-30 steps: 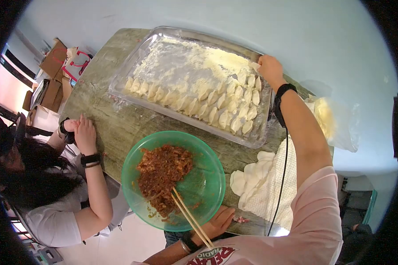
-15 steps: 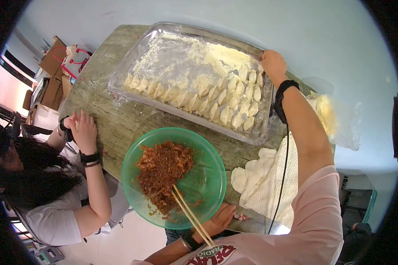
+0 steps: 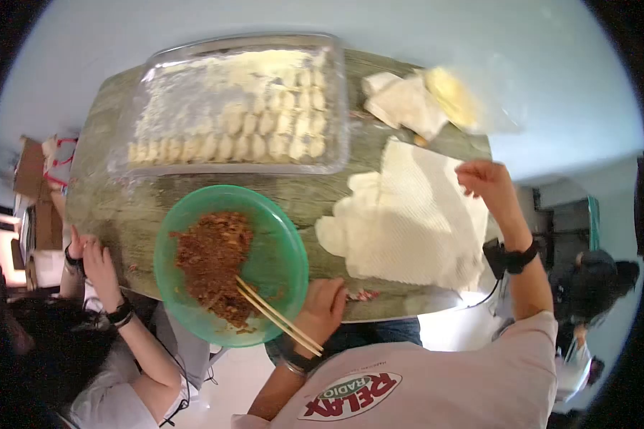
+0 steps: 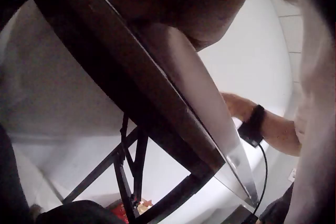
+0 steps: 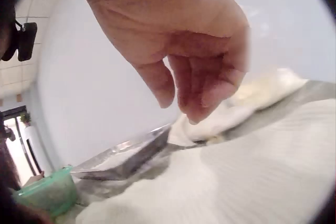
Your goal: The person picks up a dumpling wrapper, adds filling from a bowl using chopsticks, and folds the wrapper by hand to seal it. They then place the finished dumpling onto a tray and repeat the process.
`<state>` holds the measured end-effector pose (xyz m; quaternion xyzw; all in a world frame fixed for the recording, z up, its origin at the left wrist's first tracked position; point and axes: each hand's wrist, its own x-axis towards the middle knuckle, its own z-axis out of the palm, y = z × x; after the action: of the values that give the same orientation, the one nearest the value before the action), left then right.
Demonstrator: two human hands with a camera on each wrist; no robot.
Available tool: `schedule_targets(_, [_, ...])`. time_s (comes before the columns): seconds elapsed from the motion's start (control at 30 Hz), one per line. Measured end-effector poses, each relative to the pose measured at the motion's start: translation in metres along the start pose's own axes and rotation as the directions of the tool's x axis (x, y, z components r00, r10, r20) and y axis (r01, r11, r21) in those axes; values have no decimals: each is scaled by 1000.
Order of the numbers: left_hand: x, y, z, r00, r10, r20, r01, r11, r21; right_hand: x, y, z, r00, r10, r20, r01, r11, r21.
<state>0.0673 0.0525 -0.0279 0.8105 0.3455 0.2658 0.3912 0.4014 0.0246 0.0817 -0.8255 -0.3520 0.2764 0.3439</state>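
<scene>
My right hand (image 3: 488, 187) hovers over the right side of a white textured cloth (image 3: 426, 243), fingers loosely bent and holding nothing. In the right wrist view a gap shows between thumb and fingers (image 5: 194, 87). Round dough wrappers (image 3: 354, 214) lie along the cloth's left edge. My left hand (image 3: 322, 311) rests at the table's near edge, beside a green bowl (image 3: 283, 236) of minced filling (image 3: 211, 257). Chopsticks (image 3: 279, 318) lean out of the bowl, passing across that hand. Behind stands a clear tray (image 3: 340, 136) dusted with flour, where rows of dumplings (image 3: 254, 136) lie.
A crumpled white cloth (image 3: 404, 104) and a plastic bag with something yellow (image 3: 451, 96) lie at the table's back right, near the wall. Another person's hands (image 3: 96, 268) are at the left edge. A black cable (image 4: 264, 182) hangs from my right wrist.
My right hand has left the tray's far right corner and come back above the white cloth. The head view has turned to the right. My left hand stays by the bowl.
</scene>
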Motion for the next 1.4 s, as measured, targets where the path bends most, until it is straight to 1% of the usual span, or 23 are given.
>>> schedule_targets(0.07, [0,2,-2,998,50,-23,-48,997,68,-39,61,-21,989,84,-118,-92,994,-61])
schedule_targets(0.13, [-2,3,-2,999,-43,11,41,995,90,-73,109,-24,979,95,-180,-112,990,-89])
schedule_targets(0.2, [-4,0,1,1000,-11,-11,11,995,97,-105,133,-21,947,-41,-317,-75,936,-344])
schedule_targets(0.23, [-5,-2,4,999,9,-52,-4,995,101,-118,138,-20,944,-35,-328,-83,938,-338])
schedule_targets(0.3, [-4,-4,4,997,34,-63,-26,991,131,-133,140,-10,920,149,-364,-241,944,-224])
schedule_targets(0.37, [-2,0,5,993,51,-109,-38,992,117,-136,137,-12,920,214,-330,-293,932,-214])
schedule_targets(0.57, [-3,3,7,985,62,-163,-45,993,109,-127,149,-17,980,120,-161,-159,954,-255])
schedule_targets(0.63, [-3,5,7,983,61,-171,-42,992,115,-127,145,-17,972,164,-167,-171,985,-26])
schedule_targets(0.77, [-5,9,10,981,33,-192,-10,993,120,-134,152,-12,989,40,-145,-44,999,-24])
schedule_targets(0.83, [-4,16,13,982,10,-190,12,993,114,-137,153,-10,973,2,-233,-13,999,-47])
schedule_targets(0.93, [-2,38,24,983,13,-183,-22,999,-46,-138,132,-14,942,-32,-333,12,998,-61])
schedule_targets(0.97, [-2,50,27,998,-34,-55,23,983,-183,-136,125,-18,941,-22,-338,3,998,-58])
schedule_targets(1.0, [-1,59,32,995,-62,76,83,947,-310,-131,116,-23,957,46,-288,5,984,175])
schedule_targets(1.03, [0,66,39,995,-60,84,83,947,-310,-126,107,-28,970,100,-222,-3,917,399])
schedule_targets(1.07, [3,74,47,913,-117,390,330,773,-541,-122,98,-32,969,103,-225,-5,917,399])
schedule_targets(1.1, [6,81,55,750,-61,659,591,511,-624,-118,88,-37,978,104,-181,17,826,564])
schedule_targets(1.13, [9,87,65,750,-58,659,588,513,-625,-114,80,-40,986,93,-138,32,704,709])
schedule_targets(1.17, [12,92,76,727,7,687,622,419,-662,-110,74,-43,986,90,-141,38,704,710])
schedule_targets(1.2, [17,94,84,703,78,707,654,320,-686,-106,70,-46,995,51,-86,35,628,777])
schedule_targets(1.23, [23,95,88,702,81,707,653,323,-685,-106,67,-48,999,8,-33,23,548,836])
schedule_targets(1.3, [32,96,96,776,66,627,626,-203,-753,-108,61,-52,1000,16,-3,-6,521,854])
schedule_targets(1.33, [34,94,96,835,36,549,543,-218,-811,-108,60,-54,999,22,32,-39,494,868])
schedule_targets(1.4, [45,92,93,857,-46,513,501,-157,-851,-109,64,-56,998,30,53,-61,468,882])
